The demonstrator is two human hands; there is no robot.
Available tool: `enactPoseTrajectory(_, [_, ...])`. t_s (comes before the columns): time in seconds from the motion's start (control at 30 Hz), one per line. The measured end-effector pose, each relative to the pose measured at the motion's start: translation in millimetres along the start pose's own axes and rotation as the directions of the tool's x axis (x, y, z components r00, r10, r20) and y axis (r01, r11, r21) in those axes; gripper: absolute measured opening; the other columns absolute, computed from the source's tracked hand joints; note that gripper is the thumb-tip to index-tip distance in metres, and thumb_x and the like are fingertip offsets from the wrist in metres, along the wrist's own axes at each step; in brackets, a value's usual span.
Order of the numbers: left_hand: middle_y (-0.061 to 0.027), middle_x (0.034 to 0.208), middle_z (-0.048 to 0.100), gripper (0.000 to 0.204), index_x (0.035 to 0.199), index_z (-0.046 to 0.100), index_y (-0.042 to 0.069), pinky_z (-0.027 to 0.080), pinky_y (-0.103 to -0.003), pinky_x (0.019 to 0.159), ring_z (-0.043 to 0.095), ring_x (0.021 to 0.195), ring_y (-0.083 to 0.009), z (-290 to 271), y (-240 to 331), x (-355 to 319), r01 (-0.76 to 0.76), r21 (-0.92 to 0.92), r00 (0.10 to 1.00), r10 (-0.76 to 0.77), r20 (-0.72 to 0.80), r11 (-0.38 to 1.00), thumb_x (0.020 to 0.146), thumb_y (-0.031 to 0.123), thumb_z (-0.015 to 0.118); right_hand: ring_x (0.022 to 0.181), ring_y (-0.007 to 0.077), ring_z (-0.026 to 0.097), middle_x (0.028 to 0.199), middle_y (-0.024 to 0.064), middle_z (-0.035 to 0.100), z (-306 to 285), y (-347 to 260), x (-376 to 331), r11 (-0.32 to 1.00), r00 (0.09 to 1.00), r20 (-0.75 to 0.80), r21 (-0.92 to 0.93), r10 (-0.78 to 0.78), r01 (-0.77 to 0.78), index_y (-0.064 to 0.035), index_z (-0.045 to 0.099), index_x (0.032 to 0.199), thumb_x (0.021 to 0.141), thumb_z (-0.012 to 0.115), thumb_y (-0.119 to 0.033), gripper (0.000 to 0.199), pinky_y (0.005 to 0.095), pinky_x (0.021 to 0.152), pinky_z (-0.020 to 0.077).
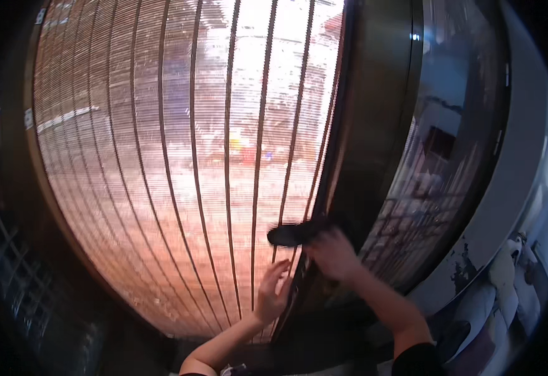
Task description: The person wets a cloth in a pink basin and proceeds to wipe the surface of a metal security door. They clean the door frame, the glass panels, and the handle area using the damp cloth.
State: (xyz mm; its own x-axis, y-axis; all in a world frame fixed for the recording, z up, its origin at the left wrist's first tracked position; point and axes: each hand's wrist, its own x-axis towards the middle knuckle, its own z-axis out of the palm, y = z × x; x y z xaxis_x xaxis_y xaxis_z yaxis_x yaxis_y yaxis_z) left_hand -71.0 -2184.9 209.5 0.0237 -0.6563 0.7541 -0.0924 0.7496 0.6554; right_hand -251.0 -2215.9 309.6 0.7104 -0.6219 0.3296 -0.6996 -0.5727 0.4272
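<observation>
My right hand [331, 254] is closed on a long black object with a ragged, fuzzy edge, perhaps a brush [286, 235]. This object lies across the lower right edge of a see-through, finely ribbed screen [211, 188] with dark vertical strips. Its far end beyond my fingers is lost against the dark frame. Lower down and to the left, my left hand [273, 293] has its fingers raised and thumb apart, with nothing seen in it. It is beside the screen's right border; I cannot tell whether it touches.
A wide dark door frame [374, 106] stands right of the screen, next to a reflective glass panel [437, 150]. Farther right is a pale wall [506, 188] with pale and dark rounded items [506, 276] low down. A dark grid [26, 288] shows at lower left.
</observation>
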Motion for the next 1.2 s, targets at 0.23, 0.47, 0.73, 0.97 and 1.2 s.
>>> enactPoseTrajectory(0.23, [-0.0218,0.136,0.036,0.067,0.136,0.030,-0.003,0.030,-0.040,0.104,0.035,0.127,-0.0342,-30.9,-1.7,72.3,-0.132,-0.275,0.870,0.244,0.429,0.952,0.082,0.017,0.064,0.102,0.0228,0.054,0.104,0.0081,0.060,14.8,-74.4,2.6,0.648,0.649,-0.268,0.607,0.712,-0.460,-0.0060,0.054,0.113,0.077,0.055,0.001,0.037,0.0404,0.094,0.0353])
enactPoseTrajectory(0.47, [-0.0192,0.143,0.023,0.087,0.138,0.027,0.002,0.032,-0.044,0.103,0.028,0.130,-0.0352,-8.3,-46.1,121.0,-0.446,-0.242,0.683,0.503,0.530,0.862,0.068,0.020,0.074,0.111,0.0149,0.052,0.112,0.0078,0.058,-27.7,-93.7,25.8,-0.096,0.494,0.121,0.992,0.861,-0.077,-0.0006,0.045,0.122,0.086,0.053,0.001,0.038,0.0261,0.093,0.0394])
enactPoseTrajectory(0.73, [-0.0149,0.132,0.040,0.061,0.132,0.038,0.005,0.046,-0.041,0.089,0.045,0.114,-0.0334,-14.5,-85.3,163.4,-0.621,-0.191,0.586,0.611,0.532,0.761,0.074,-0.003,0.055,0.114,0.0246,0.050,0.125,0.0122,0.052,-53.8,-98.0,9.7,0.648,0.506,-0.404,0.470,0.762,-0.600,-0.0022,0.057,0.112,0.082,0.056,-0.001,0.030,0.0342,0.094,0.0408])
enactPoseTrajectory(0.97, [-0.0190,0.126,0.047,0.055,0.129,0.039,0.002,0.041,-0.038,0.095,0.050,0.113,-0.0339,34.3,-104.6,183.4,0.168,-0.707,0.854,0.258,0.453,0.687,0.078,-0.001,0.057,0.129,0.0404,0.024,0.143,0.0238,0.022,-26.8,-72.0,28.4,0.604,0.419,-0.503,0.290,0.756,-0.742,-0.0017,0.033,0.132,0.081,0.063,-0.015,0.061,0.0474,0.104,0.0233])
enactPoseTrajectory(1.2, [-0.0201,0.134,0.040,0.068,0.136,0.032,0.001,0.030,-0.040,0.105,0.040,0.124,-0.0352,12.1,-40.7,220.9,0.014,-0.799,0.756,0.517,0.402,0.601,0.071,-0.007,0.053,0.119,0.0391,0.039,0.132,0.0205,0.036,-4.6,-72.3,62.3,0.771,0.640,-0.592,-0.049,0.490,-0.635,-0.0073,0.048,0.122,0.074,0.072,-0.028,0.057,0.0541,0.096,0.0315])
